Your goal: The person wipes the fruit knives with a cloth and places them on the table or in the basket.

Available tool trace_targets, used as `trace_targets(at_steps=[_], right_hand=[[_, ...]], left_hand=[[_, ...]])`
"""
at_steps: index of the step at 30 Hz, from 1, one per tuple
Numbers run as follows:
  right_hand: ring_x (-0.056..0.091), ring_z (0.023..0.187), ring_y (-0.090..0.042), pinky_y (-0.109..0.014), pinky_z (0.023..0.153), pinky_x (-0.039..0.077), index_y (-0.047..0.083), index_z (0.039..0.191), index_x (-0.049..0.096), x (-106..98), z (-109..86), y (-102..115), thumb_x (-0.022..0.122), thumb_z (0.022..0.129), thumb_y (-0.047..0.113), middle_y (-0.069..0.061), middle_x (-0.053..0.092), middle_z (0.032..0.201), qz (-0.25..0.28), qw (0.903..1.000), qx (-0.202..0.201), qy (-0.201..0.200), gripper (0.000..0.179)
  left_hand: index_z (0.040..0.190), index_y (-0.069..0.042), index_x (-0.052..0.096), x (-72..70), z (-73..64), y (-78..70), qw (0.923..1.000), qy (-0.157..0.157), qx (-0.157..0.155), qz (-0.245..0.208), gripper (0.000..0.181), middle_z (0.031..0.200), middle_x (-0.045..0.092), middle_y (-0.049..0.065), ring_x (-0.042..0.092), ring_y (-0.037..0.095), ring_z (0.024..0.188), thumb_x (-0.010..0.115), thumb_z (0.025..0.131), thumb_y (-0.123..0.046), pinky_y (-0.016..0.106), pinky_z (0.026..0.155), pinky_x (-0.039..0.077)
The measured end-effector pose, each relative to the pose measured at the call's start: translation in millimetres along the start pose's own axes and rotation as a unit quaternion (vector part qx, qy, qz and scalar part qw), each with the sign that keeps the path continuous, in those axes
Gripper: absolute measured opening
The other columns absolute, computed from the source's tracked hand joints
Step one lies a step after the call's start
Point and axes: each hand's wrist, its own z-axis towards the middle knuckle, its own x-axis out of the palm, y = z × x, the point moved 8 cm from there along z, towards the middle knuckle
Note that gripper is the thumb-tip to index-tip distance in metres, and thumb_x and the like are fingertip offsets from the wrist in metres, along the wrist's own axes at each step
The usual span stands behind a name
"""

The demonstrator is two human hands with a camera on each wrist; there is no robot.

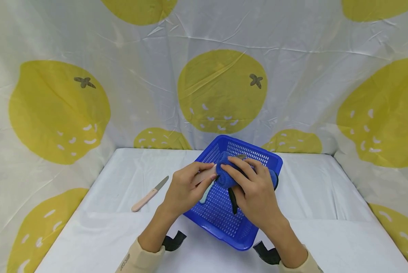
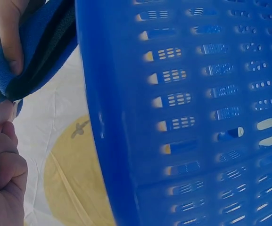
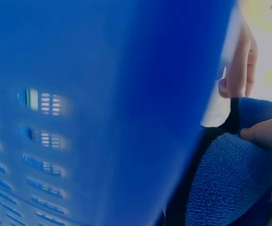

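Note:
My left hand (image 1: 186, 185) grips the pale pinkish handle of a utensil (image 1: 203, 175) above the basket. The utensil's far part is hidden by a blue towel (image 1: 225, 180) with a dark edge, so its kind cannot be told. My right hand (image 1: 255, 189) holds the towel around it, thumb below and fingers over the top. In the left wrist view, the towel (image 2: 41, 52) hangs folded between both hands. The right wrist view has the towel's fuzzy face (image 3: 230, 174) under the right thumb. A metal tip (image 1: 241, 156) shows behind the right fingers; what it belongs to is unclear.
Beneath the hands, a blue perforated basket (image 1: 221, 237) stands at an angle on the white-covered table. Inside lie a pale blue handle (image 1: 206, 193) and a black handle (image 1: 232, 201). A knife with a pink handle (image 1: 145, 200) lies left of the basket. A lemon-print curtain (image 1: 149, 76) hangs behind.

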Motion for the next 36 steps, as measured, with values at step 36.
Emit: trace_targets(at_steps=[36], right_hand=[[0.053, 0.120, -0.040, -0.059, 0.098, 0.042, 0.011, 0.128, 0.073, -51.3, -1.1, -67.9, 0.072, 0.086, -0.007, -0.013, 0.064, 0.139, -0.005, 0.9887, 0.106, -0.105, 0.046]], left_hand=[[0.124, -0.006, 0.071, -7.2, -0.3, 10.3, 0.9969, -0.038, -0.068, -0.013, 0.032, 0.110, 0.075, 0.010, 0.071, 0.017, 0.083, 0.077, 0.094, -0.013, 0.026, 0.067, 0.061]])
